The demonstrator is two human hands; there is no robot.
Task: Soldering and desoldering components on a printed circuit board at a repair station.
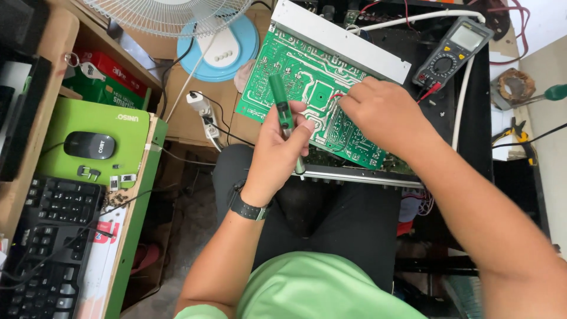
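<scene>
— What's over on the far left?

— A black keyboard [47, 248] on the worktop [133, 230], and above it a black mouse [88, 145] sitting on a green pad [127, 127]. A few small metal parts lie just beside the pad's lower edge. Behind them, a white fan [171, 15] on a pale blue base.

— And the person's hands?

— The left hand [277, 150], with a black watch [248, 207] on the wrist, is closed around a green pen-shaped tool [282, 109]. The tool stands nearly upright in the fist, its upper end over the green circuit board [295, 71], its lower end poking out below the fingers.

— Where's the board itself?

— Propped at a tilt in front of the person, above the lap, with a white metal strip along its top edge. The right hand [381, 112] rests on the board's right part, fingers pinched narrow at a red wire; whether they actually grip it, I cannot tell.

— Anything further right?

— A dark multimeter [452, 50] just beyond that hand, red lead beside it, and a green-handled screwdriver [546, 94] well apart at the edge.
</scene>
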